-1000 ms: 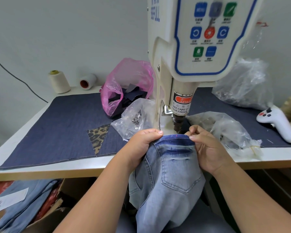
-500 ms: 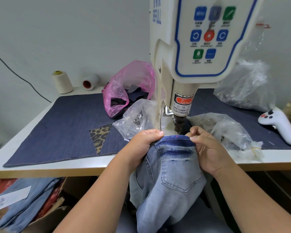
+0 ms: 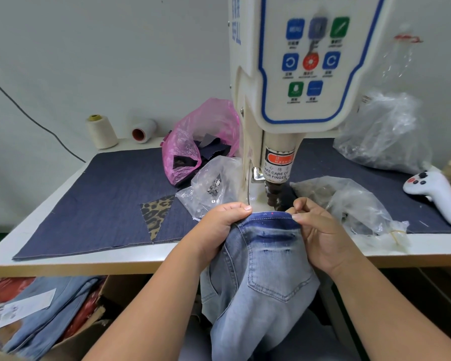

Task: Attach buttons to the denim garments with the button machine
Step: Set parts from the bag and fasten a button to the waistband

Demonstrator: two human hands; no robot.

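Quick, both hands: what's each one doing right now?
Left hand: closed, gripping the waistband of the light blue denim jeans.
Right hand: closed, pinching the same waistband.

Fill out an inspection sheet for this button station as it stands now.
Surface: white table covered by a dark denim mat with a leopard-print patch.
Job's things: button machine; light denim garment, waistband held up below the machine's head.
Clutter: pink bag of fabric scraps, clear bag of small metal parts, two more clear bags, two thread cones, white controller.
Hands: left hand and right hand each grip the waistband.
Cables: a dark cable runs along the wall.
Surroundings: more denim heaped under the table.
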